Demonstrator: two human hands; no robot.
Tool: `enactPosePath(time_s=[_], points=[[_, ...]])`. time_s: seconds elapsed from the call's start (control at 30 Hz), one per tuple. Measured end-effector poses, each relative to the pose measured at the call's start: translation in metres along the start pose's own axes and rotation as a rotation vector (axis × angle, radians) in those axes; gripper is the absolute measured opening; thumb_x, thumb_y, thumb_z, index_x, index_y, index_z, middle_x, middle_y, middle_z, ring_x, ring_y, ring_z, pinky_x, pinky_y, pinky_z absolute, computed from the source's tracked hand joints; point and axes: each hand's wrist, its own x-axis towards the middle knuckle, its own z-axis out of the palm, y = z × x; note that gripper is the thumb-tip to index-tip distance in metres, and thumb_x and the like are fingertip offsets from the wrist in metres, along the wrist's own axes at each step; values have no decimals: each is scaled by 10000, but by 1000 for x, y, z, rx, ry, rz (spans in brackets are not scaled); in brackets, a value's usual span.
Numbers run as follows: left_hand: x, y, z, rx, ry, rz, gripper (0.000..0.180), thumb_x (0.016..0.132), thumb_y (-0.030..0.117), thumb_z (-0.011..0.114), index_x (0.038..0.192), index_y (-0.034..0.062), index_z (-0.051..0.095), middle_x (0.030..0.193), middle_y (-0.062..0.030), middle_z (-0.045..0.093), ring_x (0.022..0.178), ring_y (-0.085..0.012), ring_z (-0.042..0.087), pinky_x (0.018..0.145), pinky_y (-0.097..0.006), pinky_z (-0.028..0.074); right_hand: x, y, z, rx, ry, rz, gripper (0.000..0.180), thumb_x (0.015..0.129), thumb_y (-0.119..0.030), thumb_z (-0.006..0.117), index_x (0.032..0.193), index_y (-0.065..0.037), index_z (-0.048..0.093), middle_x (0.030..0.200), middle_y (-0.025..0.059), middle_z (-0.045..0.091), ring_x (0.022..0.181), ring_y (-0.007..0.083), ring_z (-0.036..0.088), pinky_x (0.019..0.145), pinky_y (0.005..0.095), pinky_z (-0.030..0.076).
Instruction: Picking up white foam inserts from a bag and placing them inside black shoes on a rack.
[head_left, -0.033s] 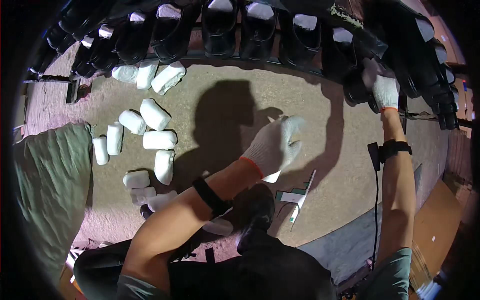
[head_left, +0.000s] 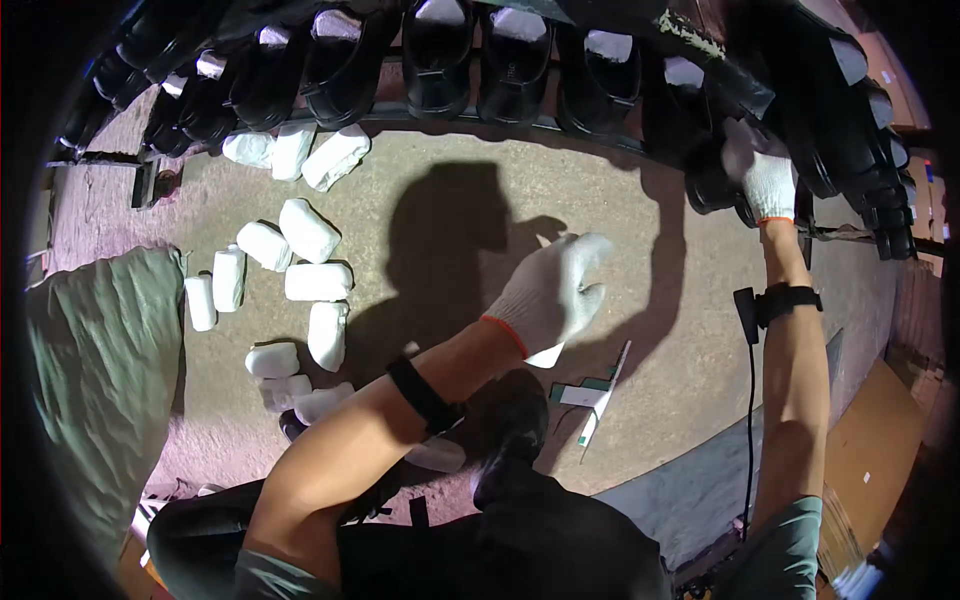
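Note:
My left hand [head_left: 550,292], in a white knit glove with an orange cuff edge, hovers over the middle of the floor. Its thumb stands apart from the other fingers, whose tips are blurred, and I see nothing between them. A white piece [head_left: 545,356] peeks out below that wrist, mostly hidden. Far to the right, my right hand [head_left: 765,180], gloved alike, is closed at a black shoe [head_left: 710,185] on the rack; its fingers lie in shadow. Several black shoes [head_left: 437,75] line the rack, white stuffing showing in their openings.
White wrapped wads [head_left: 318,282] lie scattered on the floor at left. A green cloth [head_left: 105,390] hangs at the left edge. Flat white and green strips [head_left: 595,397] lie near my foot. The rack's dark bar [head_left: 520,122] crosses the far side. Cardboard [head_left: 875,440] stands at right.

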Motion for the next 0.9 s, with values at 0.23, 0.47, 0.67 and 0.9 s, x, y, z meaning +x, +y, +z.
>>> enactPosePath(time_s=[0.23, 0.47, 0.67, 0.9], points=[[40, 25, 56, -19, -108, 3, 456, 958, 118, 750, 1399, 33, 667, 1290, -227, 757, 1118, -388, 772, 966, -457, 612, -6, 49, -14, -172, 196, -143, 532, 1101, -441, 600, 1421, -28, 701, 1398, 272, 715, 1267, 470, 682, 1105, 483, 517], [24, 18, 57, 44, -174, -99, 461, 967, 167, 748, 1401, 31, 669, 1330, -231, 741, 1202, -397, 743, 1006, -454, 606, -31, -10, -46, 14, -101, -96, 477, 1115, -365, 606, 1480, -64, 671, 1414, 258, 710, 1345, 435, 653, 1161, 462, 495], [11, 3, 44, -33, -110, 29, 463, 958, 126, 766, 1389, -17, 677, 1313, -249, 745, 1202, -345, 753, 1006, -401, 602, -6, 43, -44, -360, -42, -157, 444, 1106, -319, 594, 1462, -75, 696, 1456, 256, 689, 1355, 447, 642, 1204, 491, 467], [1, 7, -8, 55, -45, -69, 400, 951, 95, 757, 1318, -53, 699, 1177, -257, 790, 1134, -335, 789, 935, -415, 612, -6, 52, -6, -92, 61, -131, 501, 1095, -358, 586, 1464, -30, 673, 1445, 318, 660, 1360, 486, 619, 1171, 531, 473]])
